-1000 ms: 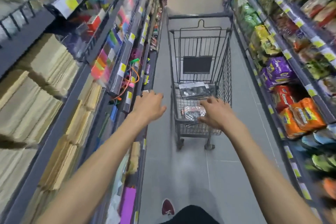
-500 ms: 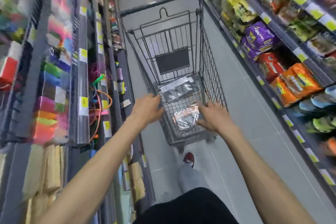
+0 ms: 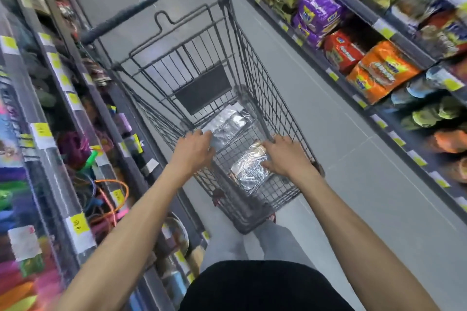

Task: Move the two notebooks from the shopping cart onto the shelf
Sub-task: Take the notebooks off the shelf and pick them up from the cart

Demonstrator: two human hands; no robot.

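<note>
Two notebooks in shiny plastic wrap lie in the dark wire shopping cart point(image 3: 253, 58) in front of me. The far notebook point(image 3: 231, 124) rests flat in the middle of the basket, and the near notebook point(image 3: 249, 169) lies closer to me. My left hand point(image 3: 194, 150) reaches over the cart's left rim, fingers spread, fingertips at the far notebook's near corner. My right hand point(image 3: 285, 156) is inside the basket, thumb on top of the near notebook and fingers curled round its right edge. The stationery shelf point(image 3: 63, 78) runs along my left.
Colourful stationery, cords and yellow price tags point(image 3: 79, 222) fill the left shelves. Snack bags point(image 3: 379, 73) fill the shelves on the right. The cart stands tilted in a narrow grey-tiled aisle point(image 3: 353, 159), close to the left shelving. My legs are just behind the cart.
I have stepped up to the cart and look down into it. Both hands have moved into the basket; the right one has closed on the near notebook and the left has reached the far one.
</note>
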